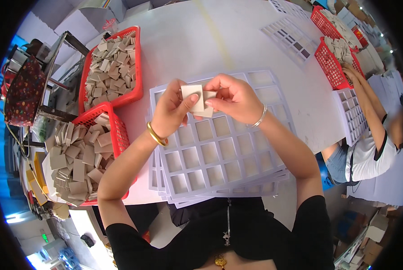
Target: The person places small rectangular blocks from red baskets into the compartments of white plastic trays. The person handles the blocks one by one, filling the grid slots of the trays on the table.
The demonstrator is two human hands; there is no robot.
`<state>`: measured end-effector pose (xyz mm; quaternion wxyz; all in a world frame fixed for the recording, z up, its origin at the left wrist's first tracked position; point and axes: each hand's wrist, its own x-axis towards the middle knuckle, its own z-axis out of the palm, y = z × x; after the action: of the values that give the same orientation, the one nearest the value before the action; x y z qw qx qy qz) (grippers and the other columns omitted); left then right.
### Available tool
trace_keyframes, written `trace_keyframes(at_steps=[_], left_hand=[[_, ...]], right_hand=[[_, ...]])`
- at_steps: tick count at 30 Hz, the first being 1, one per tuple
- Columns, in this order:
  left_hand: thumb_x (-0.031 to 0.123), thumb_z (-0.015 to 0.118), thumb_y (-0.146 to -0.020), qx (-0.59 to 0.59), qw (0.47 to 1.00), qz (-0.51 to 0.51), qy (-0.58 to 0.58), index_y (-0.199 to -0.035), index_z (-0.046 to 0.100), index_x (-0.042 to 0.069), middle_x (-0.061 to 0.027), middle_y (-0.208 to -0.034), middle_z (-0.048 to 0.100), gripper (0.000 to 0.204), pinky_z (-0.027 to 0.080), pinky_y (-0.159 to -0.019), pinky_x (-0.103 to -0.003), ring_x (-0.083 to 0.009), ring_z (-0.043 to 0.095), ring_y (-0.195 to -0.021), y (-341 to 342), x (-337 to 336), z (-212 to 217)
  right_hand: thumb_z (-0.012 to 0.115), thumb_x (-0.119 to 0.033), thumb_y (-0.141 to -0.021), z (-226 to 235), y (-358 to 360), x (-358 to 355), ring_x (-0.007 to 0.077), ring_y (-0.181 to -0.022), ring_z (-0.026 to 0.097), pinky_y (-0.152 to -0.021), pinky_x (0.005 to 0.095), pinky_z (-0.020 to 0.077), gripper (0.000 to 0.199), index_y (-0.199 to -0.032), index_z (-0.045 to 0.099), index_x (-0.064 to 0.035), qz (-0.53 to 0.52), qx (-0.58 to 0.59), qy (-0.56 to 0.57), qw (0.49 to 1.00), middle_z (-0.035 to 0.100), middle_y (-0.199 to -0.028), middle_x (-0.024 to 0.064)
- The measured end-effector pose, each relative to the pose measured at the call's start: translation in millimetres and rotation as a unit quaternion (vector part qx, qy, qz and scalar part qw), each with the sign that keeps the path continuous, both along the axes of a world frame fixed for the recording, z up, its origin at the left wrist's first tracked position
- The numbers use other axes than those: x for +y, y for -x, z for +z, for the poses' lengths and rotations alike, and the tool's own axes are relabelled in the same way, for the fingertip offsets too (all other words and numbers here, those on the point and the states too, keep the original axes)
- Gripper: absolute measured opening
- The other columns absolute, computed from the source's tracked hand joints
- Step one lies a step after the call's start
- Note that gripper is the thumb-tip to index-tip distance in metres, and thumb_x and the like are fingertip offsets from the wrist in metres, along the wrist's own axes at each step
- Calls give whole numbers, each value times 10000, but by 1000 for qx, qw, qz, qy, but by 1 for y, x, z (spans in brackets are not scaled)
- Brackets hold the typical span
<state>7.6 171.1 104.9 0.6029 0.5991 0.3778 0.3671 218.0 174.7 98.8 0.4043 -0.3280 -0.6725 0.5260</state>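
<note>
My left hand [169, 110] pinches a flat beige square tile [191, 95], its thumb lying across the face. Close beside it, my right hand [238, 100] grips another beige tile [209, 109], which is partly behind the first one. Both hands are raised over a white grid tray [219, 188] with rows of square cells. Many of its cells show a pale beige surface; I cannot tell whether that is tiles or the tray floor. More white trays lie stacked unevenly under it.
To the left stand two red plastic baskets, a far one [138, 72] and a near one [119, 135], heaped with beige tiles. A co-worker's arms [368, 94] reach toward a red basket [330, 67] at the right. Another grid tray [291, 40] lies at the far right.
</note>
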Motion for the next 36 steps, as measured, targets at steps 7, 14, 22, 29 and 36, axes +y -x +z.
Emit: trace_keyframes(at_steps=[7, 14, 22, 29, 36], left_hand=[[157, 659, -881, 184, 974, -1, -132, -1086, 535, 40, -51, -765, 603, 267, 458, -537, -252, -145, 546, -551, 3, -45, -33], [-1, 598, -879, 212, 972, -92, -39, -1014, 496, 19, -40, -810, 556, 169, 443, -451, -217, -103, 621, -583, 2, -67, -18], [63, 580, -890, 227, 970, -68, 59, -900, 501, 26, -96, -853, 614, 89, 491, -459, -276, -171, 676, -626, -9, -77, -42], [36, 684, -740, 427, 846, -14, -318, -893, 604, 86, -55, -993, 609, 181, 518, -646, -362, -242, 628, -783, -19, -90, -50], [-6, 667, -656, 397, 807, -98, -426, -952, 676, 149, -10, -999, 626, 335, 456, -799, -375, -238, 578, -960, -4, -108, -56]], right_hand=[[631, -32, -827, -9, -57, -50, 90, -673, 573, -588, 229, 473, 347, -1165, 581, -88, -106, -113, 14, 988, 624, -885, 40], [617, -62, -832, -18, -64, -81, 108, -727, 583, -625, 252, 470, 344, -1171, 574, -91, -61, -145, 135, 978, 635, -871, 37], [627, -49, -802, -33, -53, -73, 147, -711, 618, -652, 280, 491, 216, -1018, 627, -42, 27, -203, 20, 979, 684, -854, 84], [610, -36, -796, -42, -45, -70, 177, -693, 620, -657, 292, 501, 189, -984, 632, -33, 47, -231, 15, 972, 662, -822, 96], [666, -46, -742, -47, -35, -86, 220, -780, 581, -674, 329, 482, 159, -896, 645, -80, -26, -324, -167, 931, 556, -900, 55]])
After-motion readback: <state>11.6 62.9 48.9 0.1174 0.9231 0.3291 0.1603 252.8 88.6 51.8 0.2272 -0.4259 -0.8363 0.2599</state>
